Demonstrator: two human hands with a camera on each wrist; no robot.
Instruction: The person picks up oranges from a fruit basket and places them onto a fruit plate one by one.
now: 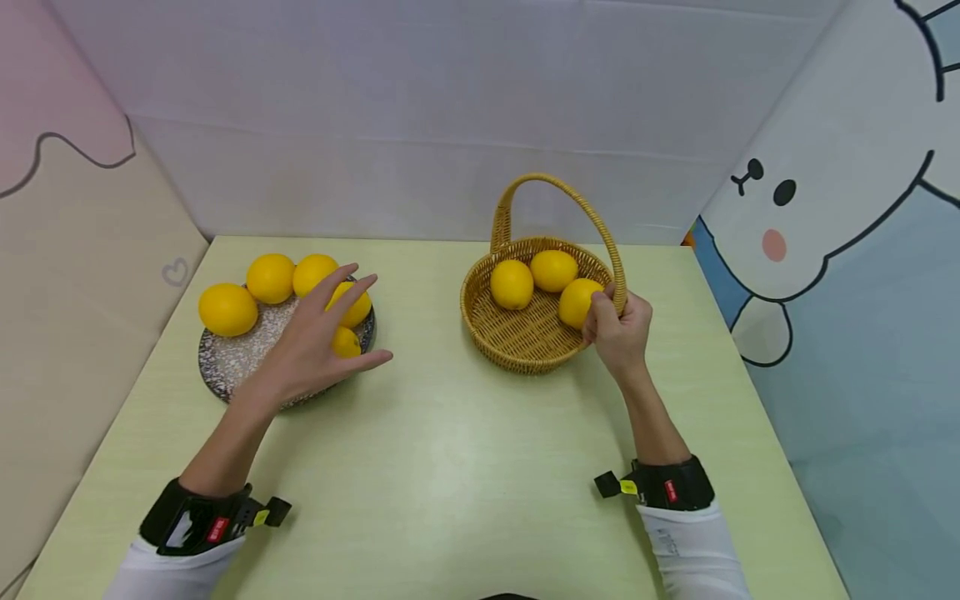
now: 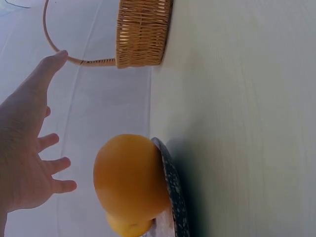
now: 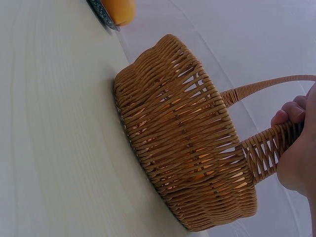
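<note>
Several yellow lemons (image 1: 228, 310) lie around the edge of a speckled round plate (image 1: 232, 358) on the left of the table. Over that plate is my left hand (image 1: 311, 337), fingers and thumb spread apart, holding nothing; it hides part of the lemons. In the left wrist view, a gap shows between the palm and the nearest lemon (image 2: 129, 173). A woven basket (image 1: 525, 354) with three lemons (image 1: 512, 284) inside stands to the right. My right hand (image 1: 624, 333) grips the lower right end of its tall handle (image 1: 558, 182), as the right wrist view also shows.
The pale table (image 1: 450, 467) ends at a white wall (image 1: 420, 183) close behind the plate and basket. A printed panel with a cartoon face (image 1: 817, 208) stands along the right side, a beige panel (image 1: 82, 308) along the left.
</note>
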